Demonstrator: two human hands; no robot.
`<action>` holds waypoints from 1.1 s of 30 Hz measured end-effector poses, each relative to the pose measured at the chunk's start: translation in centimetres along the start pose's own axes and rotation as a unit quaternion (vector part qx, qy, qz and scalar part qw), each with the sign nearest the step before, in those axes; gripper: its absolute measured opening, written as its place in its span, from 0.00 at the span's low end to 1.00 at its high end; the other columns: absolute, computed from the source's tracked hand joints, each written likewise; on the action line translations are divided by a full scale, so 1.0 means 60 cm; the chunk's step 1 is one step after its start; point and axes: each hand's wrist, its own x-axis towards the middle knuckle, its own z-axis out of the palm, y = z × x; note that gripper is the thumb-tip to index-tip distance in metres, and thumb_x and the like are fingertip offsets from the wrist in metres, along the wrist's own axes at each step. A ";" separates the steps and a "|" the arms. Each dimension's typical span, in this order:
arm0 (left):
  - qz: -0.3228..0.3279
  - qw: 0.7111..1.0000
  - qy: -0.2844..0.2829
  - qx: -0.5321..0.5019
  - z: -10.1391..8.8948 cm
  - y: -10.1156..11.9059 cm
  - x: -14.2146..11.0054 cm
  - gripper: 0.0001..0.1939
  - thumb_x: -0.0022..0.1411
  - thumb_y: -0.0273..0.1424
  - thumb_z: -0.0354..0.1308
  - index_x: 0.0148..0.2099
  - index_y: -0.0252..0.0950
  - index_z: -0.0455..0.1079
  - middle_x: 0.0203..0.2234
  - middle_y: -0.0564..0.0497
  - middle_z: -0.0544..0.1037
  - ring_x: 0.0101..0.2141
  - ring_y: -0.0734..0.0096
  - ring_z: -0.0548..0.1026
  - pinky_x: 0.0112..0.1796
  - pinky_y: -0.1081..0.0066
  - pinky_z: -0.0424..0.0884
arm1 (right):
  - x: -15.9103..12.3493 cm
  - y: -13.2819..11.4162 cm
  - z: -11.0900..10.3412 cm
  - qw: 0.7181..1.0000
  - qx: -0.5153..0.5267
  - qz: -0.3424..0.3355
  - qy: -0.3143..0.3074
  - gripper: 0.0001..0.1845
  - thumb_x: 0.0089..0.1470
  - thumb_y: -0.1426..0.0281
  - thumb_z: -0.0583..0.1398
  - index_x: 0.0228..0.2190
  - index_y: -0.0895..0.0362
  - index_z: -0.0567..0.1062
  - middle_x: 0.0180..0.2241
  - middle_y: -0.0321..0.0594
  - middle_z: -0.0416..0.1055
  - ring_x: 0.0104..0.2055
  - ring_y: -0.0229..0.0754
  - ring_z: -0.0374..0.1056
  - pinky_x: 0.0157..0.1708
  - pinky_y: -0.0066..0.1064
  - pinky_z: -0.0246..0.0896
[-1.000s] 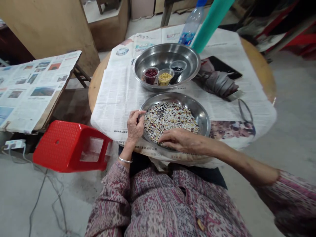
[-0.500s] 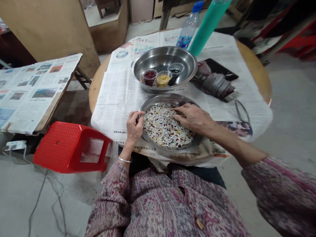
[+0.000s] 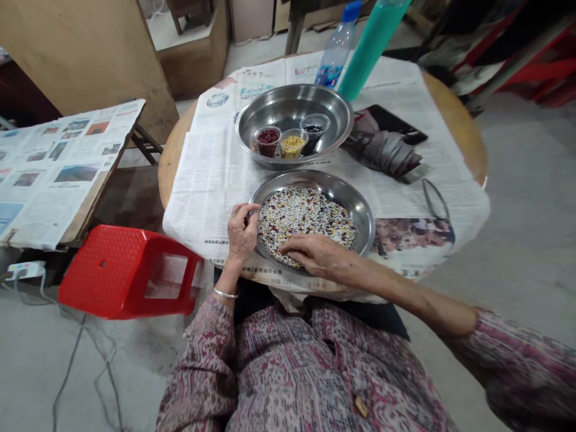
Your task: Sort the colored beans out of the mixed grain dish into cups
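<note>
A steel pan full of mixed beans and grains sits at the near edge of a round table covered with newspaper. My left hand curls over the pan's left rim, gripping it. My right hand lies across the near part of the pan, fingers stretched out flat on the grains. Behind it a second steel pan holds three small clear cups: red beans, yellow grains and dark beans.
A folded grey umbrella and a pair of glasses lie right of the pans. A water bottle and a teal tube stand at the back. A red plastic stool sits left of the table, beside a newspaper-covered bench.
My right hand went from the pan's near edge to its far side, then came back to the near edge. My left hand stayed on the rim.
</note>
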 end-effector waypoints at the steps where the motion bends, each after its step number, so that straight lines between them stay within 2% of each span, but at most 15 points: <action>1: 0.000 1.000 0.001 0.000 0.000 0.000 0.000 0.09 0.67 0.22 0.54 0.43 0.39 0.74 0.42 0.48 0.77 0.46 0.66 0.76 0.49 0.64 0.73 | 0.005 0.013 -0.004 1.000 -0.017 0.011 0.007 0.17 0.63 0.71 0.53 0.41 0.53 0.81 0.40 0.44 0.79 0.42 0.46 0.75 0.46 0.40 0.69; 6: 0.001 1.000 0.006 -0.001 0.001 -0.002 0.000 0.10 0.67 0.23 0.54 0.43 0.41 0.74 0.41 0.49 0.77 0.44 0.66 0.76 0.48 0.64 0.74 | 0.033 0.085 -0.050 0.986 -0.097 0.086 0.101 0.19 0.60 0.70 0.53 0.43 0.53 0.82 0.46 0.46 0.78 0.48 0.50 0.74 0.52 0.46 0.68; 9: 0.004 1.000 0.006 -0.003 0.001 -0.002 0.000 0.10 0.67 0.23 0.55 0.43 0.42 0.74 0.41 0.49 0.77 0.45 0.66 0.76 0.48 0.64 0.74 | 0.042 0.100 -0.081 0.967 -0.144 0.153 0.145 0.19 0.60 0.70 0.53 0.45 0.54 0.82 0.48 0.50 0.76 0.50 0.55 0.72 0.52 0.48 0.67; 12: 0.003 1.000 0.006 -0.002 0.001 -0.002 0.000 0.10 0.66 0.22 0.55 0.42 0.41 0.74 0.41 0.49 0.77 0.45 0.66 0.76 0.48 0.64 0.73 | 0.032 0.093 -0.094 0.952 -0.191 0.200 0.128 0.18 0.62 0.69 0.52 0.44 0.56 0.80 0.49 0.55 0.75 0.51 0.59 0.70 0.50 0.50 0.66; 15: 0.006 1.000 0.006 -0.006 0.001 -0.001 0.000 0.11 0.66 0.21 0.55 0.42 0.41 0.75 0.41 0.49 0.77 0.46 0.66 0.76 0.49 0.64 0.73 | 0.004 0.085 -0.084 0.943 -0.223 0.226 0.101 0.18 0.64 0.64 0.53 0.46 0.56 0.78 0.46 0.56 0.75 0.46 0.58 0.72 0.45 0.48 0.66; 17: 0.006 1.000 0.006 -0.008 0.001 -0.001 0.000 0.11 0.66 0.21 0.55 0.43 0.41 0.75 0.41 0.49 0.77 0.46 0.66 0.76 0.50 0.64 0.73 | -0.016 0.084 -0.070 0.944 -0.229 0.216 0.098 0.18 0.64 0.63 0.53 0.47 0.56 0.77 0.44 0.54 0.75 0.44 0.56 0.72 0.45 0.47 0.67; 20: 0.005 1.000 0.005 -0.003 0.001 -0.002 0.000 0.10 0.67 0.22 0.55 0.43 0.41 0.75 0.41 0.49 0.77 0.46 0.66 0.76 0.50 0.64 0.73 | -0.029 0.078 -0.049 0.964 -0.190 0.157 0.097 0.17 0.63 0.65 0.52 0.45 0.57 0.76 0.42 0.51 0.76 0.46 0.54 0.72 0.48 0.47 0.67; 23: 0.008 1.000 0.004 0.002 0.002 -0.004 0.001 0.10 0.67 0.23 0.55 0.43 0.41 0.75 0.41 0.49 0.77 0.45 0.66 0.75 0.49 0.64 0.73 | -0.017 0.060 -0.035 0.983 -0.089 0.124 0.104 0.14 0.62 0.65 0.54 0.42 0.55 0.77 0.42 0.47 0.78 0.45 0.51 0.73 0.48 0.44 0.68; 26: 0.007 1.000 0.006 0.001 0.002 -0.005 0.001 0.10 0.67 0.22 0.55 0.43 0.41 0.75 0.41 0.49 0.77 0.46 0.66 0.75 0.49 0.64 0.73 | 0.001 0.037 -0.034 0.985 -0.005 0.122 0.122 0.13 0.60 0.64 0.56 0.41 0.53 0.78 0.40 0.44 0.80 0.40 0.47 0.74 0.43 0.40 0.70; 28: 0.003 1.000 0.005 0.002 0.001 -0.004 0.001 0.11 0.66 0.21 0.55 0.43 0.41 0.75 0.41 0.49 0.77 0.46 0.66 0.75 0.50 0.63 0.73 | 0.005 0.029 -0.041 0.984 0.015 0.119 0.130 0.12 0.60 0.65 0.56 0.39 0.53 0.79 0.40 0.43 0.80 0.39 0.46 0.74 0.41 0.38 0.69; 30: 0.000 1.000 0.003 0.004 0.001 -0.002 0.001 0.11 0.66 0.21 0.55 0.42 0.41 0.75 0.41 0.49 0.78 0.46 0.66 0.76 0.50 0.64 0.73 | 0.000 0.027 -0.053 0.986 0.020 0.122 0.111 0.12 0.58 0.69 0.55 0.36 0.54 0.80 0.37 0.42 0.80 0.38 0.45 0.74 0.40 0.37 0.69; 33: 0.001 1.000 0.004 0.002 0.001 -0.001 0.001 0.11 0.67 0.21 0.55 0.42 0.40 0.75 0.41 0.50 0.77 0.45 0.67 0.76 0.49 0.65 0.73 | -0.021 0.032 -0.067 0.989 0.051 0.134 0.023 0.14 0.54 0.73 0.54 0.32 0.55 0.80 0.31 0.40 0.79 0.33 0.42 0.73 0.35 0.34 0.67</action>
